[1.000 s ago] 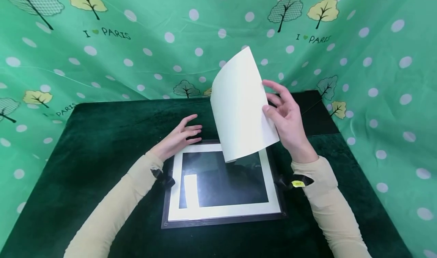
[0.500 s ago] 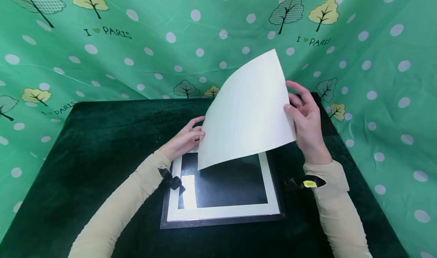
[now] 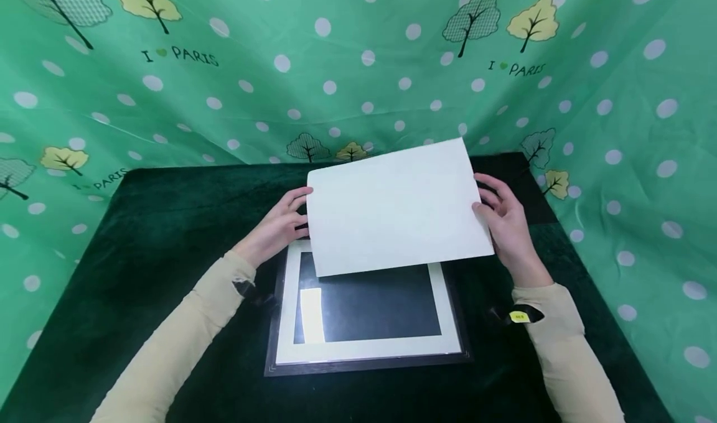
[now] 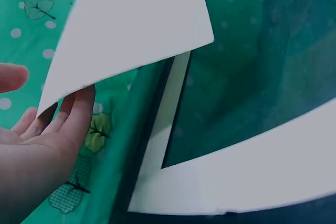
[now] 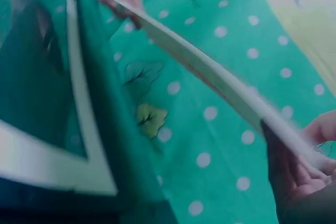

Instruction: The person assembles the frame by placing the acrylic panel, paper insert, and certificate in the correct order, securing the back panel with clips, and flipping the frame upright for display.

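Sheet of blank white card (image 3: 398,211), held slightly tilted above the far part of a dark picture frame (image 3: 366,366), fills the middle of my head camera feed. The person's right hand (image 3: 506,233) pinches its right short edge, thumb on the near face and fingers behind. The left hand (image 3: 274,230) is loosely spread at the left short edge; my left wrist feed shows several fingers touching behind the card while one digit stands away from it. The frame lies flat around the middle of a dark green cloth-covered tabletop (image 3: 179,249), well apart from its left and right edges. I see a white mat (image 3: 366,348) inside the frame, around a dark, glossy window (image 3: 386,308) with a bright rectangular glare at its left. Beige sleeves (image 3: 173,336) cover both arms. At the tabletop's back right corner sits a black patch (image 3: 534,199). Beyond the back edge hangs a green curtain (image 3: 347,31) with white dots and printed trees.
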### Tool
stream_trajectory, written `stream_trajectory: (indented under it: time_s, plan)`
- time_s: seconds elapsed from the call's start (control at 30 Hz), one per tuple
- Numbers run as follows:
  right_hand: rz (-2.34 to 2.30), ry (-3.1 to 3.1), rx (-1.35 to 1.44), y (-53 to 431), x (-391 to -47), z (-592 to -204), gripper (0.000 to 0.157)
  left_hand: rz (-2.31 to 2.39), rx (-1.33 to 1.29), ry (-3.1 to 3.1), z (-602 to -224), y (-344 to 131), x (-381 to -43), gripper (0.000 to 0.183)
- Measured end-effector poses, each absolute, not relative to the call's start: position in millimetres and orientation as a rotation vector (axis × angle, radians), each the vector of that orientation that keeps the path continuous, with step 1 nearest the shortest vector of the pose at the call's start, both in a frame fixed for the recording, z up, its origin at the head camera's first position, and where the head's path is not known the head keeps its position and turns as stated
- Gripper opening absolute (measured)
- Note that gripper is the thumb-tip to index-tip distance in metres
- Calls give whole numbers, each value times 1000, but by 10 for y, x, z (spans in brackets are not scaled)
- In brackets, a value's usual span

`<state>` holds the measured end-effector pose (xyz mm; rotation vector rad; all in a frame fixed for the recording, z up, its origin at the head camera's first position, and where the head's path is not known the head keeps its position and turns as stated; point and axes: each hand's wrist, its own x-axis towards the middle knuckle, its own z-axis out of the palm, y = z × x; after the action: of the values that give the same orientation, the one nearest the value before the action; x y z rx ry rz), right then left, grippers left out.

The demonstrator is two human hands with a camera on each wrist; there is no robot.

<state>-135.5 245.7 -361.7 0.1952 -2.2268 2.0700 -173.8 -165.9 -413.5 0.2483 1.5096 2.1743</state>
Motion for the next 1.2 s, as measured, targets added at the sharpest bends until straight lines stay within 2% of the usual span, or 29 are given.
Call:
stream_trajectory:
  time_s: [0.2,0.47,0.77,1.2]
  plan:
    - [1767,-2565,141,2493,-1341,-3869,50,2015,262,1768,-4058,-1767,-1668,59]
    - [1720,-2787,194,2477,-1252,-4137,61,1777,286,1991,-4062,-1867,-1509,57]
    - [1595,-2923,290,2473,-1071,-4271,52,1636,303,2107,-4131,-1950,-1253,59]
    - [1512,-3086,448,2524,-774,-4197,42,1482,310,2130,-4154,-2042,-740,62]
